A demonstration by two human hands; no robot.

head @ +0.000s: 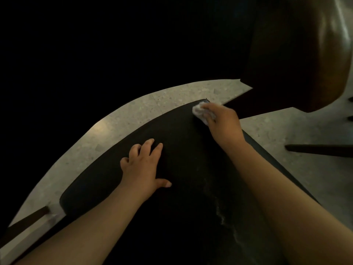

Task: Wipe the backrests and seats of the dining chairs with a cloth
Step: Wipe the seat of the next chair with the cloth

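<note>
The right hand (223,123) grips the white cloth (199,111), bunched, at the far corner of the dark seat (191,159), the left hand (142,165) lies flat and holds nothing near the seat's middle, and the cloth seems soft and light, best held as 1 wad.

Dim, soft focus; upper left black; glare on floor (99,127); wide-angle bending at edges.

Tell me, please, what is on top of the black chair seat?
The left hand rests on the seat, fingers spread. The right hand holds a white cloth on its far corner. A pale streak lies nearer. The hand covers much of the cloth.
</note>
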